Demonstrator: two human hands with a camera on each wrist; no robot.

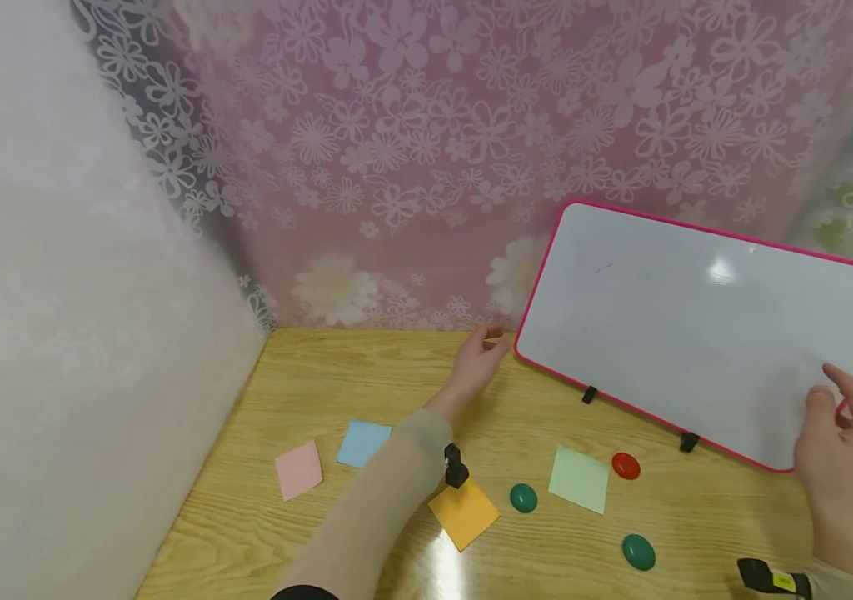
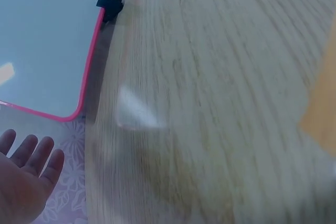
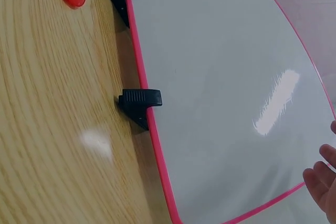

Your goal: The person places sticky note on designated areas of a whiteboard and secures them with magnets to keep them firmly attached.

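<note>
A whiteboard (image 1: 696, 333) with a pink frame leans back against the flowered wall cloth, its lower edge on two black clip-on feet (image 3: 142, 98). My left hand (image 1: 477, 365) reaches in beside the board's left edge, with a small gap between them in the head view. Its fingers (image 2: 41, 156) are loosely bent and hold nothing in the left wrist view. On the other side, my right hand (image 1: 846, 442) is at the board's right edge, thumb and forefinger apart. The right fingertips (image 3: 317, 177) overlap the pink frame in the right wrist view.
On the wooden table (image 1: 306, 375) lie pink (image 1: 299, 470), blue (image 1: 363, 442), orange (image 1: 465, 515) and green (image 1: 579, 480) paper squares. A red magnet-like disc (image 1: 626, 466) and two green discs (image 1: 638, 552) lie nearby. A pale wall (image 1: 97, 333) bounds the left side.
</note>
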